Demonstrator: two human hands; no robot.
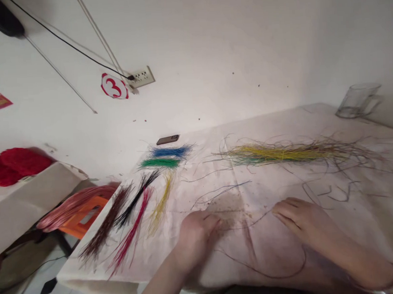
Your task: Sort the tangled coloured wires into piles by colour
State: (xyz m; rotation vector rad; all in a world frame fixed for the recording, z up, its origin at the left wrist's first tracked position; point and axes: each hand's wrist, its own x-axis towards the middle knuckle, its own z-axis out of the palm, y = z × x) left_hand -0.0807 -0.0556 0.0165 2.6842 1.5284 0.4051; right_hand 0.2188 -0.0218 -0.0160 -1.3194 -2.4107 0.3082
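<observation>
While we are working at the table: a stained white cloth (275,126) is covering it, and we are reading the clock from our hands, 12 straight ahead.
Off at 9 o'clock: a red fluffy mass (18,164) is sitting up on a ledge, and a pink strand bundle (73,208) is lying across an orange plastic stool (84,219).
Around 10 o'clock: dark brown fibres (104,223), black fibres (136,199), red fibres (131,231) and yellow fibres (160,207) are fanning out on the cloth.
Toward 11 o'clock: green fibres (159,163) and blue fibres (170,151) are lying side by side.
Left hand (195,240): its fingers are curling down to the cloth; we cannot tell whether they are pinching anything.
Between our hands: a thin dark strand (254,224) is running across the cloth and looping toward 6 o'clock.
Right hand (302,218): it is resting flat and open, holding nothing we can see, its fingertips just beside the strand.
Toward 1 o'clock: a yellow-green tangle (293,152) is sprawling, with a glass jug (358,100) beyond it at 2 o'clock.
Risk: loose strands could be snagging on our fingers, dragging the sorted bunches out of line and into the tangle.
</observation>
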